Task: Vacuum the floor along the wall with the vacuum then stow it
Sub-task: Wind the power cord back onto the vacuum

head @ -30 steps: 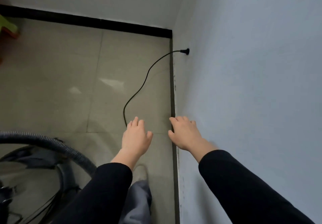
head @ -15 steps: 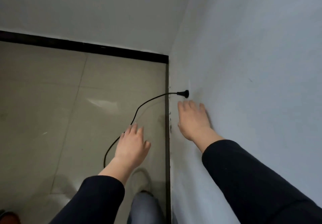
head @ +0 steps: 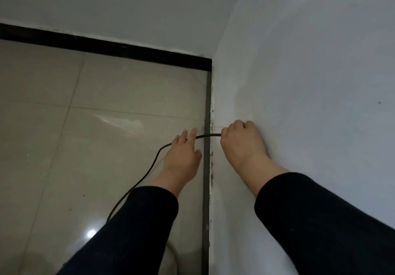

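unplugging ahead of stowing, by my read; right hand (head: 241, 144) clenched on the cord (head: 209, 134) end against the wall (head: 310, 82), plug hidden in the fist; left hand (head: 181, 157) released, fingers straight, beside the cord just off the wall; vacuum out of view; next: pull straight out from the wall, then gather the cord

Left of the left hand (head: 181, 159), floor tiles (head: 85, 146) look glossy and smooth; the wall (head: 320, 103) at the right hand (head: 241, 144) is matt; the cord (head: 208, 135), matt black.
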### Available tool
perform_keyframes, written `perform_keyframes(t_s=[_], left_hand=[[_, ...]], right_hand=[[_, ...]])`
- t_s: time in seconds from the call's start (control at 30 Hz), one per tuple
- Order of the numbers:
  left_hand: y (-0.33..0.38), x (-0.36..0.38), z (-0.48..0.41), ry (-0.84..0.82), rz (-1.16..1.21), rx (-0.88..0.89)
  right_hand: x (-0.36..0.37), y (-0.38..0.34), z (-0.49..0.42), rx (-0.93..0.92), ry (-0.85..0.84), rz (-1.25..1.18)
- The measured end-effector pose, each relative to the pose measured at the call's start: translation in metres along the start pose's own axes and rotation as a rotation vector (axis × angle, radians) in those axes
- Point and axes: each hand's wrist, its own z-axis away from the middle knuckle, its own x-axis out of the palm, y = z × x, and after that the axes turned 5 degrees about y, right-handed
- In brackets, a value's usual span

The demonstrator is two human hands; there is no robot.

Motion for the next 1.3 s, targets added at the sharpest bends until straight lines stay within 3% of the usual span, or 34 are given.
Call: perform_keyframes(t_s=[0.17,0.33,0.43,0.57,0.67,0.77,0.87,0.93,1.0,1.1,1.3], left_hand=[[0.000,-0.012,-0.002,0.183,-0.090,0.048],[-0.044,-0.049,0.030,0.340,0.055,-0.063],[-0.088,-0.074,0.068,0.248,0.056,-0.054],[-0.127,-0.087,0.149,0.205,0.104,-0.124],[-0.153,-0.079,0.222,0.195,0.181,-0.175],[-0.177,-0.055,0.306,0.165,0.277,-0.248],[-0.183,-0.033,0.388,0.149,0.595,-0.315],[-0.177,-0.027,0.437,0.141,0.920,-0.407],[-0.175,-0.025,0.480,0.146,1.080,-0.469],[-0.184,-0.017,0.539,0.123,1.163,-0.510],[-0.197,0.032,0.642,-0.013,1.074,-0.513]], right_hand=[[-0.014,-0.004,-0.003,0.070,-0.062,-0.048],[-0.055,-0.033,-0.008,0.106,-0.028,-0.408],[-0.078,-0.063,0.003,0.107,0.124,-0.584],[-0.078,-0.098,0.053,0.219,0.493,-0.873],[-0.093,-0.118,0.105,0.478,0.660,-1.211],[-0.115,-0.133,0.158,0.757,0.714,-1.622],[-0.135,-0.166,0.214,0.796,0.581,-2.005],[-0.136,-0.201,0.250,0.737,0.459,-1.997],[-0.125,-0.241,0.282,0.726,0.386,-1.940],[-0.097,-0.303,0.326,0.744,0.241,-1.894],[-0.033,-0.405,0.419,0.863,-0.012,-1.860]])
